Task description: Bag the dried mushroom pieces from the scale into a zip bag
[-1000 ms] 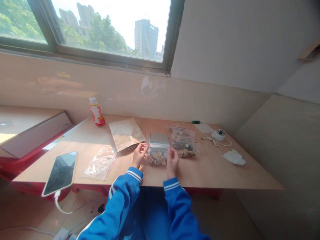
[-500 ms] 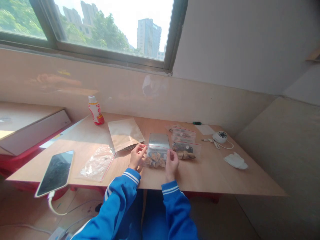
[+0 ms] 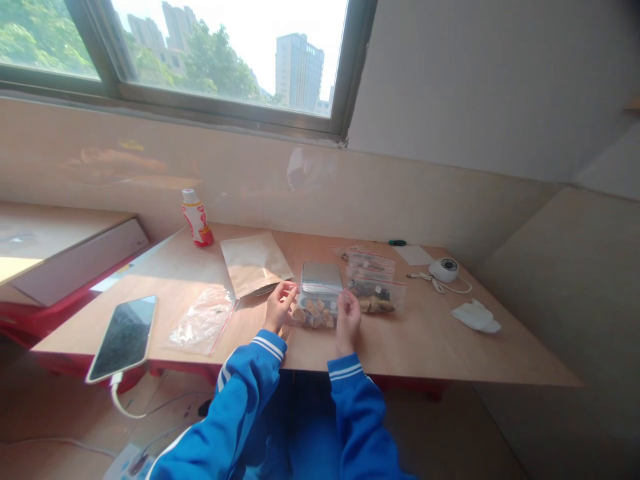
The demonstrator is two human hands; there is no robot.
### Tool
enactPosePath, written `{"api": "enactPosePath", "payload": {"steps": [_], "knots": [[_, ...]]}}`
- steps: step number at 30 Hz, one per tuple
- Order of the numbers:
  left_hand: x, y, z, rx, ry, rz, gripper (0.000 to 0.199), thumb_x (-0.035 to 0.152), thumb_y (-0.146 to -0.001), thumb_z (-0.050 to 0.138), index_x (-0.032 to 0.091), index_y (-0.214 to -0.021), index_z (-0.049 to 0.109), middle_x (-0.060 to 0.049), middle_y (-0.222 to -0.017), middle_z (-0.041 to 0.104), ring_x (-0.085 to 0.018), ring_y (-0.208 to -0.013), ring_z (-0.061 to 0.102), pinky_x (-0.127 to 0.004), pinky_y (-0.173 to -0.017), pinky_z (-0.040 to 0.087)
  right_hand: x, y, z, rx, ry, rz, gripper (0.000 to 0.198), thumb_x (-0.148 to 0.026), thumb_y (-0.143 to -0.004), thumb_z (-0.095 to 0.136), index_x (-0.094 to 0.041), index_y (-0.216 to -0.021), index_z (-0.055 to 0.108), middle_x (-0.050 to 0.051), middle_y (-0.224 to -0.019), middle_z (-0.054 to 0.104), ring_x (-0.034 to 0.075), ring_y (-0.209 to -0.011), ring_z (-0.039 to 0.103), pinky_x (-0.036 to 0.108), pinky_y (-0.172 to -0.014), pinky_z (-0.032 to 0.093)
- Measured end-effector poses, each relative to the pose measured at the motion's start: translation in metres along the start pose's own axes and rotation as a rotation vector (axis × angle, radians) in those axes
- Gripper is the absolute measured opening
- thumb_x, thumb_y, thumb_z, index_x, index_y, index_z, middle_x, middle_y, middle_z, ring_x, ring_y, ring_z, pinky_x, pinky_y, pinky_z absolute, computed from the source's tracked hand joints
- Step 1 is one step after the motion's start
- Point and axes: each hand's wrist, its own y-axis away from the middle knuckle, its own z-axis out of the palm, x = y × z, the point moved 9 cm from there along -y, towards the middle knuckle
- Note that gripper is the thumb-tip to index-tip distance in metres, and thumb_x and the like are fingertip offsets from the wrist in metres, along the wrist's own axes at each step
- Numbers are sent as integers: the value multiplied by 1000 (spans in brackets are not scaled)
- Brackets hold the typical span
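Between my hands is a clear zip bag (image 3: 315,315) with light brown chunks in its lower part. My left hand (image 3: 280,305) pinches its upper left corner, and my right hand (image 3: 349,319) pinches the upper right corner. The bag stands upright at the front of the table, its top edge overlapping a small scale with a silver plate (image 3: 321,273). Just right of my right hand, more filled zip bags (image 3: 377,300) with red seal lines lie in a row. A stack of kraft paper pouches (image 3: 257,263) lies beyond my left hand.
Flat clear bags (image 3: 203,320) and a charging phone (image 3: 124,337) lie at the left. A red and white bottle (image 3: 197,219) stands at the back left. On the right are a small white fan (image 3: 444,269), a crumpled tissue (image 3: 476,316) and a green-handled tool (image 3: 397,243).
Both hands have raised the bag's top edge slightly, so it now covers more of the scale's front. The whole view has shifted a little.
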Motion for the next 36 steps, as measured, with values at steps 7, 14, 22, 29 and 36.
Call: {"api": "enactPosePath", "payload": {"steps": [7, 14, 22, 29, 36], "knots": [[2, 0, -1, 15, -31, 18, 33, 48, -73, 63, 19, -87, 59, -3, -76, 60, -12, -61, 55, -18, -44, 40, -10, 1, 8, -90, 62, -96, 36, -48, -77, 58, -14, -88, 67, 6, -84, 66, 17, -77, 57, 29, -72, 44], [3, 1, -3, 25, -23, 28, 32, 47, -73, 63, 19, -86, 58, -1, -75, 59, -10, -56, 54, -16, -41, 39, -11, 1, 8, -59, 72, -109, 36, -48, -77, 59, -14, -85, 67, 7, -83, 67, 18, -76, 57, 30, -71, 44], [0, 0, -1, 14, 24, 7, 33, 49, -72, 63, 19, -84, 57, 0, -74, 59, -8, -52, 54, -16, -40, 38, -16, 2, 4, -30, 98, -139, 37, -49, -78, 58, -14, -84, 68, 6, -81, 67, 17, -75, 56, 29, -69, 44], [3, 2, -1, 27, 31, 1, 30, 46, -72, 64, 18, -83, 59, 0, -72, 59, -8, -50, 52, -17, -41, 37, -19, 3, 3, -16, 121, -147, 36, -48, -78, 57, -14, -83, 67, 7, -79, 66, 18, -75, 56, 30, -70, 43], [5, 1, 0, -13, 50, 18, 31, 47, -72, 63, 18, -84, 59, 0, -69, 62, -8, -49, 51, -19, -41, 36, -15, 3, 8, -79, 48, -96, 33, -47, -77, 59, -16, -89, 65, 6, -87, 67, 18, -82, 59, 30, -75, 44]]}}
